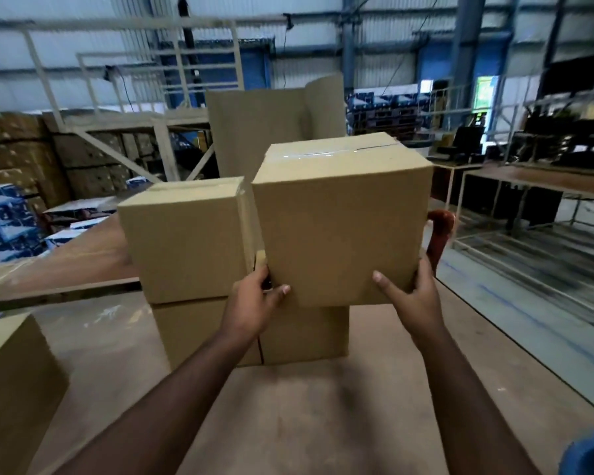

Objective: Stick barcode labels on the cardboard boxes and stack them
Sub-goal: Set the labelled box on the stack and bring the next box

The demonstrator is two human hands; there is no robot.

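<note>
I hold a taped cardboard box [340, 221] in the air with both hands. My left hand [254, 303] grips its lower left corner, thumb on the front face. My right hand [412, 296] grips its lower right corner, thumb on the front too. To its left a second box [182, 241] sits on top of a lower box [288, 334], which stands on the brown table [288, 406]. The held box hangs above the right half of the lower box, close beside the upper one. No barcode label shows on the faces I can see.
Another cardboard box [11, 389] stands at the table's left edge. A roll of brown cardboard sheet [275, 121] rises behind the stack. A red object [439, 231] pokes out behind the held box. Metal racks [535, 214] stand to the right, and a blue object [590, 454] sits at the bottom right corner.
</note>
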